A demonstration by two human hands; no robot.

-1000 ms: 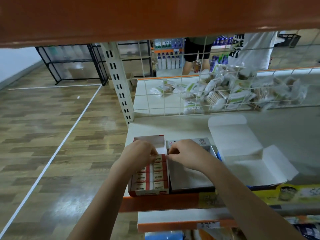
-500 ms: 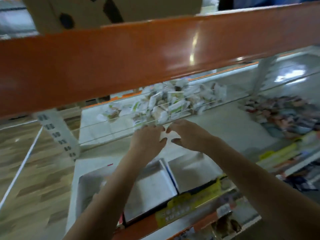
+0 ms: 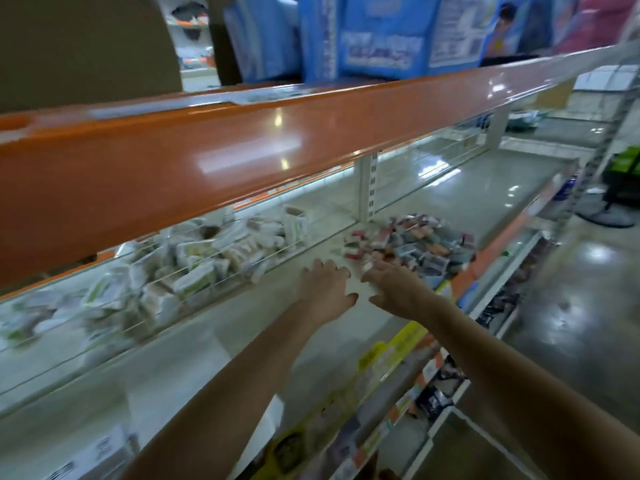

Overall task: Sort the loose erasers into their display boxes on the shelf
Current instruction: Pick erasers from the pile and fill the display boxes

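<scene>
A heap of loose erasers [image 3: 412, 245] in red, pink and grey wrappers lies on the white shelf [image 3: 214, 348], right of centre. My left hand [image 3: 325, 289] and my right hand [image 3: 394, 285] reach side by side toward it, fingers spread and holding nothing. The right fingertips are at the near edge of the heap; the left hand is just short of it. A white display box [image 3: 100, 452] shows blurred at the lower left, near the shelf's front edge.
An orange shelf beam [image 3: 242, 150] crosses overhead with blue packages [image 3: 377, 32] on top. Behind a wire grid lies a pile of white-green packets [image 3: 194, 265]. A white upright post [image 3: 367, 188] stands behind the heap. Yellow price strips [image 3: 391, 355] line the front edge.
The view has swung right, away from the display boxes. Both hands left the red eraser box and moved together to the right, now reaching the heap of loose erasers.
</scene>
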